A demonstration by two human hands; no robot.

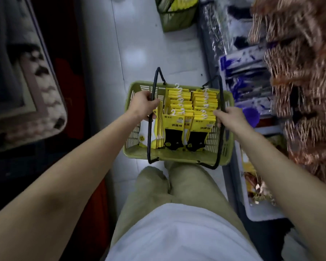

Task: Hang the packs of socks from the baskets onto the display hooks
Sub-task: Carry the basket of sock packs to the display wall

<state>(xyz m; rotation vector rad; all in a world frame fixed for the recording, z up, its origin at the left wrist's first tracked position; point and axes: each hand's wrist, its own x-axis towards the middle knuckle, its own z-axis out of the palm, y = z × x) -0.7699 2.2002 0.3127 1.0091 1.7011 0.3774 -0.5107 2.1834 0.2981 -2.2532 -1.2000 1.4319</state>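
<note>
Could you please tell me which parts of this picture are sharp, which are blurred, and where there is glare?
Head view: the basket and packs of socks are fairly sharp, as are the left hand and right hand gripping its handles; the hanging goods on the right are smeared by blur; the floor shows soft glare; the left side is dim.

Between my left fingers and right fingers, each curled round a black handle, sock packs fill the basket tightly, so the only room is above their white hooks. Ahead of my fingers the floor lies open up to a second basket. Hanging goods crowd just right of my right fingers, and a rug lies well left of my left ones.
</note>
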